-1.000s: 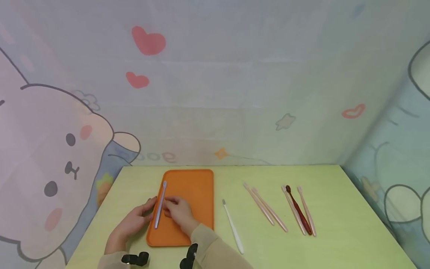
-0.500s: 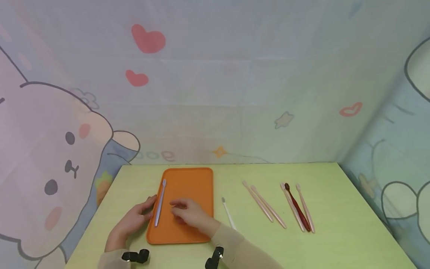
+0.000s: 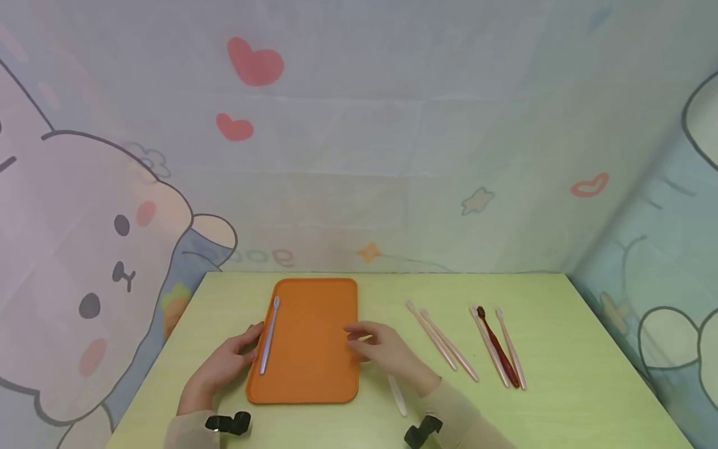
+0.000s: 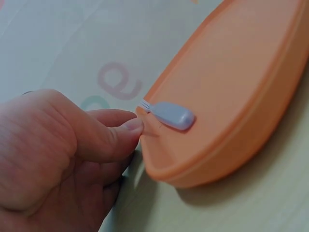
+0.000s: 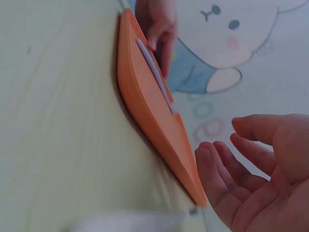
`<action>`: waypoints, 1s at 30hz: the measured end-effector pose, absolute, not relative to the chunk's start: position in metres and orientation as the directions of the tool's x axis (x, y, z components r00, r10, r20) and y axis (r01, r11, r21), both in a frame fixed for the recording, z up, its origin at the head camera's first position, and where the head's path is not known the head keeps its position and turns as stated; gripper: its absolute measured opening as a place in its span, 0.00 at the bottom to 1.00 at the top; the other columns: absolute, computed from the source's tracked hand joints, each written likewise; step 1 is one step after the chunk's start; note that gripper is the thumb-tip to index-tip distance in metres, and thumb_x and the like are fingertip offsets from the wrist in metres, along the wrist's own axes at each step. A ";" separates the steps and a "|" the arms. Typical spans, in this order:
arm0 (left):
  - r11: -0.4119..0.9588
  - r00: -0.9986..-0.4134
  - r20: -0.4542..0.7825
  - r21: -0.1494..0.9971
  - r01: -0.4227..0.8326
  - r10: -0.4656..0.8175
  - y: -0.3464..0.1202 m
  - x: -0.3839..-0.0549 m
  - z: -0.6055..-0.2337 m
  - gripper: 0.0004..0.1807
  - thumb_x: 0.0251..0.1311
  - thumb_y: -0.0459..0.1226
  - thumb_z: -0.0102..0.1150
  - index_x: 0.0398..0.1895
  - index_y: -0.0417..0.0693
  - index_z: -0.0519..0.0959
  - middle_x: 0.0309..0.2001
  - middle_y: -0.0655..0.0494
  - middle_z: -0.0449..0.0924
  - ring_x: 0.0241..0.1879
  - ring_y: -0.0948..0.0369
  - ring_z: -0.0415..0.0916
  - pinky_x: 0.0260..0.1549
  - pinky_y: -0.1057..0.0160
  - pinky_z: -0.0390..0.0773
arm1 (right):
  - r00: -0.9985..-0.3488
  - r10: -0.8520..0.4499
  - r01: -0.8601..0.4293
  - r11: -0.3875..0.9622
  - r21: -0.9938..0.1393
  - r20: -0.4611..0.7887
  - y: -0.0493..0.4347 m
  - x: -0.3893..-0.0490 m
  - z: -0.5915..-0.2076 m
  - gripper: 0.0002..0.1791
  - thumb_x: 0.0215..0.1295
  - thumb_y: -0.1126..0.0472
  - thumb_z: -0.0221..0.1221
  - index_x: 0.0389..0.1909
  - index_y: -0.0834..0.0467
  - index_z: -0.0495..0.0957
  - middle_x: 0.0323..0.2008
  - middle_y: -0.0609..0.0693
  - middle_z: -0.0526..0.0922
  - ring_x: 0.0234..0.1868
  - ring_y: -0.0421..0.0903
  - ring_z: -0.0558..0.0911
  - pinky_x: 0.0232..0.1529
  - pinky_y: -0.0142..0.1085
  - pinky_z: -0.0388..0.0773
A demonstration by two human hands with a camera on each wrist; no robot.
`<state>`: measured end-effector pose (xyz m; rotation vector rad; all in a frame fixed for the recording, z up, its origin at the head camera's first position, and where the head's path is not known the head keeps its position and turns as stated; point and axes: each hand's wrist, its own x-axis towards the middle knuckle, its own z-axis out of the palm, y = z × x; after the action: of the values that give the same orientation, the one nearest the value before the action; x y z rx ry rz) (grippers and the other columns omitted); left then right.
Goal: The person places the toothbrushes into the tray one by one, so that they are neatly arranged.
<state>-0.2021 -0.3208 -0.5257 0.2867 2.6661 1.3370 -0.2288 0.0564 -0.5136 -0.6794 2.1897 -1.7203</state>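
An orange tray point(image 3: 314, 349) lies at the table's left half. Along its left side rests a lilac toothbrush point(image 3: 270, 337), bristle end away from me. My left hand point(image 3: 223, 365) pinches the tray's left rim between thumb and fingers, as the left wrist view point(image 4: 72, 140) shows. Over the tray's right edge hovers my right hand point(image 3: 387, 352), fingers loosely bent with nothing between them. Partly hidden beneath that hand is a white toothbrush point(image 3: 397, 396) on the table; it appears blurred low in the right wrist view.
Two pink toothbrushes point(image 3: 449, 346) lie to the right of the white one. Farther right, a dark red toothbrush point(image 3: 498, 347) lies between two more pink ones point(image 3: 512, 349). A patterned cloth wall point(image 3: 392, 156) stands behind the table point(image 3: 583, 374).
My right hand has let go near the lilac toothbrush and moved right across the tray to its right edge. My left hand has stayed at the left rim.
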 end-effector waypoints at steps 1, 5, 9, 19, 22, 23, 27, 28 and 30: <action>0.588 -0.971 -0.042 0.802 0.108 0.235 -0.321 -0.203 -0.526 0.35 0.74 0.28 0.56 0.81 0.33 0.60 0.81 0.35 0.57 0.82 0.36 0.48 0.77 0.34 0.47 | -0.856 -0.511 -0.206 0.202 -0.958 0.076 0.065 -0.230 -0.514 0.22 0.77 0.63 0.63 0.67 0.67 0.79 0.58 0.66 0.84 0.52 0.60 0.89 0.45 0.44 0.90; 0.597 -0.972 -0.038 0.795 0.112 0.232 -0.321 -0.204 -0.525 0.35 0.74 0.28 0.56 0.81 0.33 0.61 0.81 0.35 0.57 0.82 0.36 0.48 0.77 0.35 0.47 | -0.876 -0.479 -0.217 0.275 -0.937 0.063 0.097 -0.231 -0.516 0.23 0.75 0.62 0.66 0.67 0.65 0.80 0.56 0.63 0.86 0.48 0.53 0.89 0.42 0.39 0.89; 0.609 -0.974 -0.025 0.784 0.121 0.226 -0.322 -0.205 -0.524 0.35 0.73 0.27 0.57 0.81 0.34 0.61 0.81 0.36 0.58 0.82 0.37 0.49 0.77 0.36 0.48 | -0.882 -0.470 -0.200 0.342 -0.918 0.017 0.118 -0.231 -0.516 0.23 0.71 0.62 0.68 0.65 0.64 0.81 0.54 0.60 0.87 0.44 0.48 0.88 0.39 0.39 0.88; 0.614 -0.971 -0.039 0.780 0.118 0.236 -0.324 -0.203 -0.524 0.35 0.73 0.28 0.57 0.82 0.33 0.61 0.81 0.34 0.56 0.81 0.35 0.48 0.77 0.33 0.47 | -0.859 -0.501 -0.155 0.446 -0.882 -0.102 0.132 -0.225 -0.517 0.23 0.60 0.65 0.75 0.55 0.64 0.84 0.41 0.52 0.87 0.30 0.42 0.84 0.31 0.35 0.83; 0.606 -0.971 -0.032 0.786 0.121 0.237 -0.324 -0.204 -0.526 0.35 0.73 0.28 0.58 0.82 0.34 0.61 0.81 0.34 0.56 0.81 0.35 0.48 0.77 0.33 0.47 | -0.860 -0.496 -0.140 0.452 -0.881 -0.117 0.131 -0.223 -0.519 0.23 0.57 0.65 0.77 0.54 0.63 0.85 0.39 0.50 0.87 0.31 0.43 0.84 0.32 0.35 0.84; 0.600 -0.971 -0.032 0.791 0.120 0.236 -0.324 -0.205 -0.526 0.35 0.73 0.28 0.58 0.82 0.34 0.61 0.81 0.35 0.56 0.82 0.35 0.48 0.77 0.33 0.47 | -0.862 -0.491 -0.130 0.451 -0.883 -0.124 0.130 -0.222 -0.521 0.23 0.56 0.65 0.77 0.54 0.63 0.85 0.39 0.50 0.86 0.32 0.43 0.84 0.32 0.36 0.85; 0.598 -0.971 -0.041 0.794 0.111 0.235 -0.325 -0.205 -0.527 0.36 0.73 0.29 0.58 0.82 0.35 0.61 0.81 0.35 0.57 0.82 0.36 0.48 0.77 0.34 0.48 | -0.876 -0.460 -0.088 0.450 -0.889 -0.146 0.128 -0.220 -0.527 0.25 0.55 0.65 0.78 0.54 0.63 0.84 0.39 0.50 0.85 0.32 0.44 0.84 0.32 0.38 0.87; 0.598 -0.971 -0.044 0.795 0.107 0.234 -0.325 -0.205 -0.527 0.36 0.73 0.29 0.58 0.82 0.35 0.61 0.81 0.35 0.57 0.82 0.36 0.48 0.76 0.34 0.48 | -0.879 -0.452 -0.079 0.448 -0.890 -0.150 0.127 -0.220 -0.528 0.25 0.56 0.65 0.78 0.55 0.63 0.84 0.39 0.50 0.85 0.31 0.44 0.84 0.31 0.38 0.87; 0.593 -0.972 -0.050 0.799 0.100 0.231 -0.324 -0.204 -0.528 0.36 0.74 0.29 0.58 0.82 0.35 0.61 0.81 0.35 0.57 0.82 0.36 0.47 0.77 0.34 0.48 | -0.886 -0.439 -0.071 0.448 -0.891 -0.150 0.127 -0.219 -0.529 0.26 0.56 0.65 0.78 0.55 0.63 0.84 0.38 0.50 0.84 0.29 0.45 0.84 0.29 0.39 0.87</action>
<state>-0.2040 -0.3245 -0.5277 0.2796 2.6691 1.3253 -0.2192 0.1266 -0.5295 -0.4329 2.3435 -1.4180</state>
